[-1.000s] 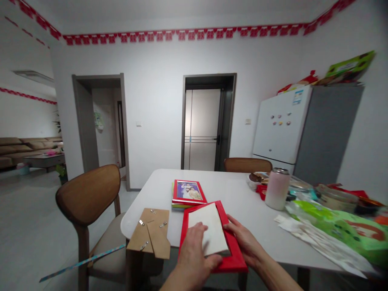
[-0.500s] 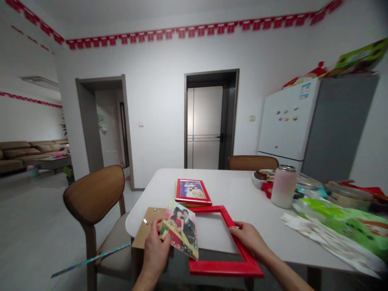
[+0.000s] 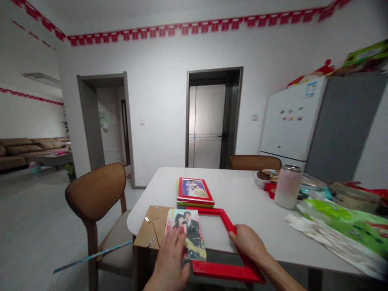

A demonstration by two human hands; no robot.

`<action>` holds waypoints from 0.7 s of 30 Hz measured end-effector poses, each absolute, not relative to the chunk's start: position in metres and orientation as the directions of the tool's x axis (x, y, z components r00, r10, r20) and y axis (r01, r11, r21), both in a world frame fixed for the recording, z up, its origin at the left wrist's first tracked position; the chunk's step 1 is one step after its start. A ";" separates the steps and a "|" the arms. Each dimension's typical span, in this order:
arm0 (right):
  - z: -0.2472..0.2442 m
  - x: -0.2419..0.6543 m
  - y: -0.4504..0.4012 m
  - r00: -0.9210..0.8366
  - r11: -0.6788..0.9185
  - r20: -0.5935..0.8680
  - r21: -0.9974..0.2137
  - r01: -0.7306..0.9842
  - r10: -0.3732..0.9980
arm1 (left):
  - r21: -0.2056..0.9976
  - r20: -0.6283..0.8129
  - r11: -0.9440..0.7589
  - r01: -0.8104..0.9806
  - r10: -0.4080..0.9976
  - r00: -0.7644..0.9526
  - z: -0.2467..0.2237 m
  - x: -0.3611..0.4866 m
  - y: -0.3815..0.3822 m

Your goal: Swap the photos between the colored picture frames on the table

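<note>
Two hands busy: left hand [image 3: 169, 258] flat on photo [image 3: 186, 233], right hand [image 3: 250, 244] gripping red frame [image 3: 230, 268].

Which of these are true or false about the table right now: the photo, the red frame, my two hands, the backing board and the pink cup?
1. The left hand rests on the photo. True.
2. The red frame has the photo fitted inside it. False: the frame is empty and the photo overlaps its left edge.
3. The right hand touches the frame's right side. True.
4. The backing board lies right of the frame. False: left.
5. The pink cup lies tipped over. False: upright.
</note>
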State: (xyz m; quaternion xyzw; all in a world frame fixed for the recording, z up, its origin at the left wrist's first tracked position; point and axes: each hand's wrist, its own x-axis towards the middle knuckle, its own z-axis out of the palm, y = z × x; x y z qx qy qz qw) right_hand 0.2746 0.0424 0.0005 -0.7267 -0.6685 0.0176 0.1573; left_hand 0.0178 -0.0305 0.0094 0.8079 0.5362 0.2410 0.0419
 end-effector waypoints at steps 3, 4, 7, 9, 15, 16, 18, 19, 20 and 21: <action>0.004 0.270 0.038 0.092 -0.005 0.287 -0.293 0.956 0.953 | 0.290 0.296 -0.466 0.836 0.874 0.385 -0.001 0.031 -0.021; 0.007 0.267 0.036 0.077 0.045 0.345 -0.331 0.943 0.936 | 0.287 0.296 -0.464 0.838 0.875 0.383 -0.004 0.032 -0.016; 0.020 0.251 0.026 0.057 0.214 0.418 -0.572 0.792 0.907 | 0.332 0.389 -0.477 0.814 0.855 0.342 -0.006 0.028 -0.005; 0.027 0.233 0.018 0.048 0.232 0.312 -0.794 0.561 0.949 | 0.435 0.516 -0.504 0.746 0.819 0.253 0.004 0.023 -0.003; 0.022 0.179 0.006 -0.118 -0.169 -0.152 -0.975 -0.147 0.981 | 0.907 0.420 -0.401 0.128 0.882 -0.215 0.040 0.048 -0.019; 0.020 0.177 0.006 -0.106 -0.180 -0.160 -0.960 -0.215 0.981 | 0.930 0.355 -0.368 -0.026 0.911 -0.210 0.039 0.057 -0.021; 0.020 0.182 0.009 -0.021 -0.100 -0.098 -0.956 -0.276 0.995 | 0.919 0.268 -0.301 -0.256 0.951 -0.155 0.033 0.073 -0.022; 0.022 0.190 0.011 0.038 -0.042 -0.054 -0.968 -0.248 0.998 | 0.910 0.249 -0.277 -0.310 0.960 -0.125 0.029 0.078 -0.022; 0.025 0.200 0.014 0.086 0.002 -0.014 -0.984 -0.178 0.996 | 0.912 0.237 -0.256 -0.322 0.967 -0.098 0.024 0.080 -0.021; 0.029 0.211 0.017 0.118 0.027 0.018 -0.996 -0.080 0.993 | 0.926 0.222 -0.234 -0.298 0.972 -0.074 0.019 0.081 -0.020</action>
